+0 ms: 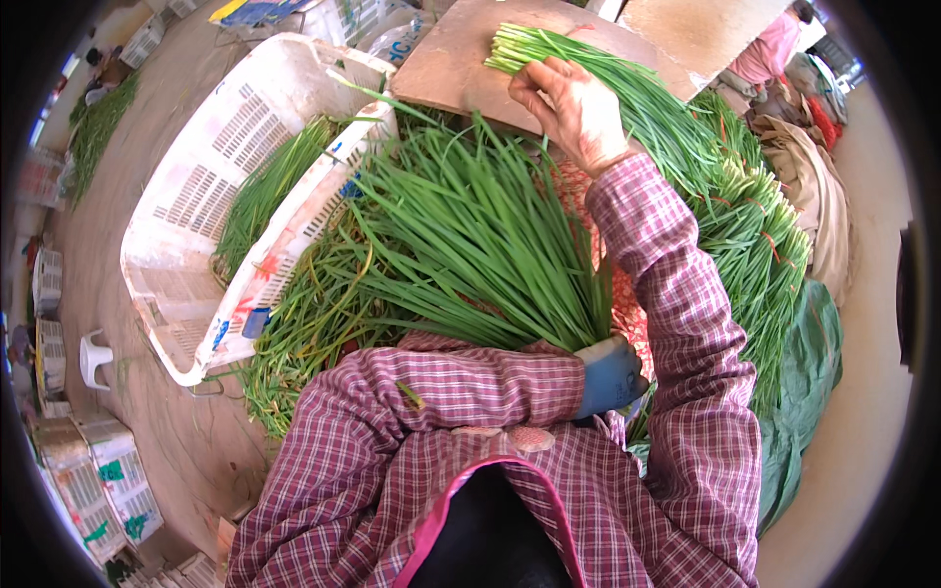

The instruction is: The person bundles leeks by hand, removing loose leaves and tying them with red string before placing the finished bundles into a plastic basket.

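Note:
My left hand (608, 378), in a blue glove, is closed round the lower end of a large bunch of green garlic chives (490, 235) in front of my body. The long leaves fan out up and to the left. My right hand (578, 113), bare, is at the edge of a brown board (470, 73), beside the pale cut ends of another chive bunch (627, 83). Its fingers are bent together in a pinch; what they hold, if anything, is hidden.
Left of me a white plastic crate (176, 245) leans with chives inside, and loose chives (304, 323) lie heaped beside it. Tied bunches (755, 225) are piled at right on a green sheet (804, 372). A small white stool (95, 358) stands on the floor, far left.

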The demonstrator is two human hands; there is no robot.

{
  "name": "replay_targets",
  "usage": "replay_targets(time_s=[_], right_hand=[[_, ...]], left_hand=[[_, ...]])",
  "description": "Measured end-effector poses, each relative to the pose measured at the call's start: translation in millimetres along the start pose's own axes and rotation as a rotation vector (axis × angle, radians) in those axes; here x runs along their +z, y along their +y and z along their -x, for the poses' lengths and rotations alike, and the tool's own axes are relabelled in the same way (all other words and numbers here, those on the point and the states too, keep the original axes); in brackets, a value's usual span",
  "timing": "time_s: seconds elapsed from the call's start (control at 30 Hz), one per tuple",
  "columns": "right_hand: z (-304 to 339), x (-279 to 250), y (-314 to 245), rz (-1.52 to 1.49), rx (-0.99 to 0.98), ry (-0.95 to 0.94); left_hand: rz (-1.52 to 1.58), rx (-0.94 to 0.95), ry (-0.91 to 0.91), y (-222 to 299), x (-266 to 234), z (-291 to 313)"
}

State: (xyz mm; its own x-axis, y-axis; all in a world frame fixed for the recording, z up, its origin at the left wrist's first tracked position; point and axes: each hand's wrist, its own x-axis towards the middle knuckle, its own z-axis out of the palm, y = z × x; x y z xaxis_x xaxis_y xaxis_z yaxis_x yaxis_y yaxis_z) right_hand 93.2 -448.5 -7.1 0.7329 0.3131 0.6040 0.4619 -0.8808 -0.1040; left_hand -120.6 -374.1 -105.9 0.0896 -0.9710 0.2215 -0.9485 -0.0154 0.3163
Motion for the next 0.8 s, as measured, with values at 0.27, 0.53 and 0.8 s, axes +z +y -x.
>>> replay_targets(time_s=[0.27, 0.53, 0.8], right_hand=[[-26, -42, -37, -1.352, 0.074, -0.110], [-12, 14, -124, -0.946, -0.096, -0.244], [67, 51, -31, -0.179, 0.095, -0.756]], left_hand=[[0.891, 0.051, 0.612, -83, -227, 88], [1.106, 0.445, 1.092, -141, -333, 227], [0.954, 0.318, 1.178, -144, -376, 282]])
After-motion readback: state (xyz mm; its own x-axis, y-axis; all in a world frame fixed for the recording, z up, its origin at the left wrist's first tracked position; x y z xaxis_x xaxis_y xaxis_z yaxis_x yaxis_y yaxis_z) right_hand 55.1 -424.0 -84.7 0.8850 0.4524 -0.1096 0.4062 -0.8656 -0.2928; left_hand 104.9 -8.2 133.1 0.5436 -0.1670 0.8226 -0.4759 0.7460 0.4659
